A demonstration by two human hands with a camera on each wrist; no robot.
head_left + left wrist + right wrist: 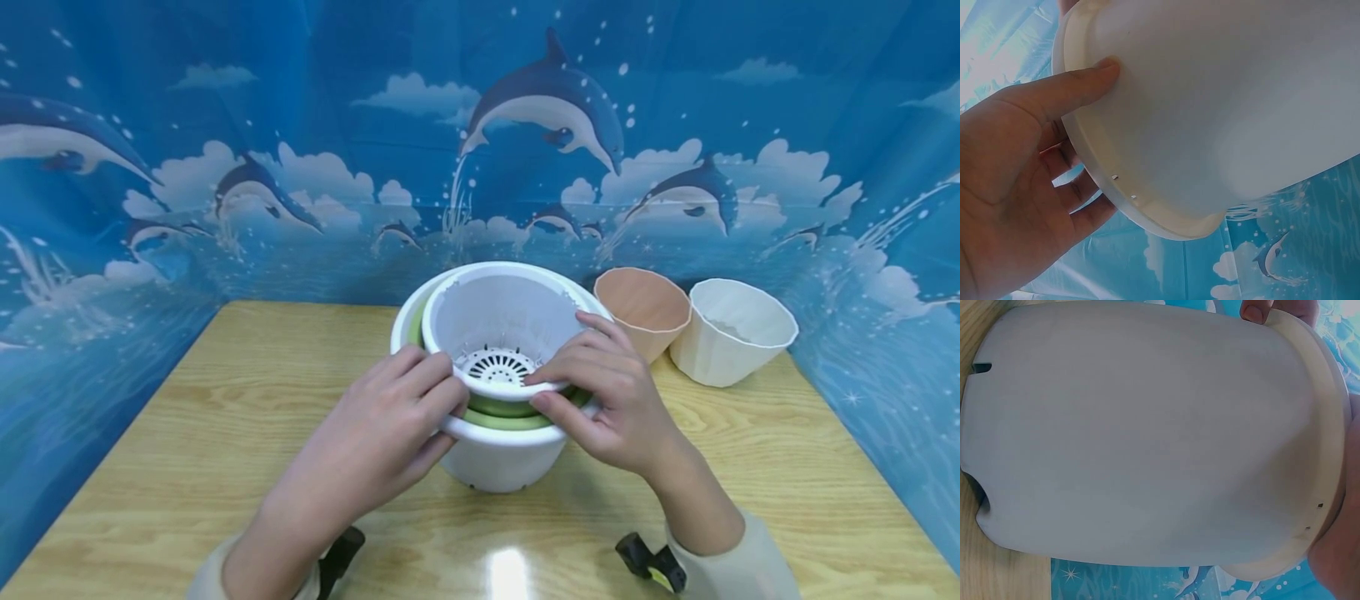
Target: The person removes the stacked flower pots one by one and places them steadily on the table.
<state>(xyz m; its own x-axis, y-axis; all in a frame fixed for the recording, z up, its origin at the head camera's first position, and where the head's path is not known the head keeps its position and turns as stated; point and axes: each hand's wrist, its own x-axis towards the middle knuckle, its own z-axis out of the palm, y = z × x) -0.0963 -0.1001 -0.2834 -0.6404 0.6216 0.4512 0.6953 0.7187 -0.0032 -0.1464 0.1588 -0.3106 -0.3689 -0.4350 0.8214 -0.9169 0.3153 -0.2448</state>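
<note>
A large white flowerpot (501,462) stands on the table with a green flowerpot (498,422) and a smaller white flowerpot (491,304) nested inside it. Slots pattern the bottom of the innermost one. My left hand (393,417) grips the stack at its front left; in the left wrist view its thumb (1082,90) presses the large pot's outer wall below the rim. My right hand (611,396) pinches the small white pot's front right rim, fingers inside and thumb outside. Notches mark the large pot's base in the right wrist view.
Behind and to the right stand a terracotta-coloured flowerpot (645,304) and a cream white flowerpot (738,337), side by side. A blue dolphin-print curtain (360,150) rises at the back and sides of the wooden table (247,392).
</note>
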